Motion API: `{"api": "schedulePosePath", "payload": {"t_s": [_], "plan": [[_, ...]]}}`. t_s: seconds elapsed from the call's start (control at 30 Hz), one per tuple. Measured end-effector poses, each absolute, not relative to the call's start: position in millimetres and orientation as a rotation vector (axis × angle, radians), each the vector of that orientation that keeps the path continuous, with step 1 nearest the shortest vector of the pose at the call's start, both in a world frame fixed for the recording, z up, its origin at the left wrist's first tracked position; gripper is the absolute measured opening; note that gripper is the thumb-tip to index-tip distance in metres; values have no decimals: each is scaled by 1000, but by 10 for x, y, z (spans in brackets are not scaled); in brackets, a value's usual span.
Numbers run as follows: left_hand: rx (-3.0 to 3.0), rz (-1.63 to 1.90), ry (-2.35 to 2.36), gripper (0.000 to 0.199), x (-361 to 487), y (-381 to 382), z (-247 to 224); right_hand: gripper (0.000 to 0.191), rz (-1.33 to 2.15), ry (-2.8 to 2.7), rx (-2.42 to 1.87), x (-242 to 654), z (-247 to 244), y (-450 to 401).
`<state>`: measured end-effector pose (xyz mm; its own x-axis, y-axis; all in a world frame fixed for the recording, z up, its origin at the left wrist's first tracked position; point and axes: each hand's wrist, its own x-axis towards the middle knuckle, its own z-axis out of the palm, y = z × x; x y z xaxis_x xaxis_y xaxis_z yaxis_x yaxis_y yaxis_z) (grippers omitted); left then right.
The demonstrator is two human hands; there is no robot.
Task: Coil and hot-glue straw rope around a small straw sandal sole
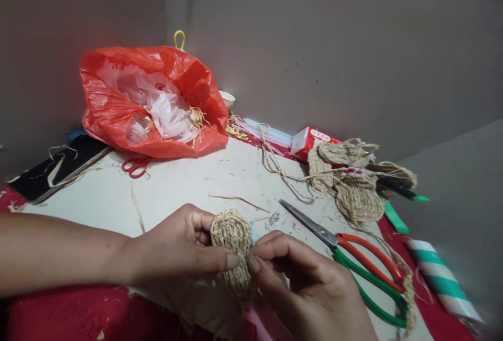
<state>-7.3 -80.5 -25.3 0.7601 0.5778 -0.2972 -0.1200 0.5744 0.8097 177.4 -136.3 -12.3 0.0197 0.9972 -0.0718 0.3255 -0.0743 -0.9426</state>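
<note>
A small oval piece of woven straw is held upright over the near edge of the white board. My left hand grips it from the left, thumb across its front and fingers behind. At its right edge, the thumb and forefinger of my right hand are pinched together. What lies between those fingertips is too small to make out. A bit of pale blue shows behind the straw piece. Just beyond my hands, a thin straw strand lies on the board. Scissors with one red and one green handle rest to the right.
A red plastic bag with white bags and straw inside stands at the back left. Small red scissors lie before it. Several woven straw pieces with trailing cord are piled at right, near a green-striped packet. Grey walls rise behind.
</note>
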Motion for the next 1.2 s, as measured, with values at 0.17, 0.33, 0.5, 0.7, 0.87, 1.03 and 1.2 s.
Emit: {"api": "schedulePosePath", "payload": {"t_s": [0.17, 0.33, 0.5, 0.7, 0.87, 1.03, 1.2], "plan": [[907, 401, 676, 28, -38, -762, -258, 12, 1011, -1401, -1533, 1779, -129, -1350], [881, 414, 681, 28, -41, -763, -279, 14, 953, -1482, -1470, 1781, -155, -1346], [845, 417, 676, 24, -61, -770, -248, 16, 1019, -1421, -1496, 1760, -150, -1373], [799, 398, 658, 21, -76, -796, -192, 22, 1246, -1178, -1521, 1744, -139, -1403], [777, 411, 649, 16, -81, -825, -213, 24, 1251, -1259, -1526, 1738, -238, -1425], [776, 414, 694, 18, -57, -822, -248, 22, 953, -1515, -1516, 1696, -352, -1415], [887, 409, 689, 21, -41, -787, -258, 18, 1041, -1574, -1525, 1759, -186, -1346]]}}
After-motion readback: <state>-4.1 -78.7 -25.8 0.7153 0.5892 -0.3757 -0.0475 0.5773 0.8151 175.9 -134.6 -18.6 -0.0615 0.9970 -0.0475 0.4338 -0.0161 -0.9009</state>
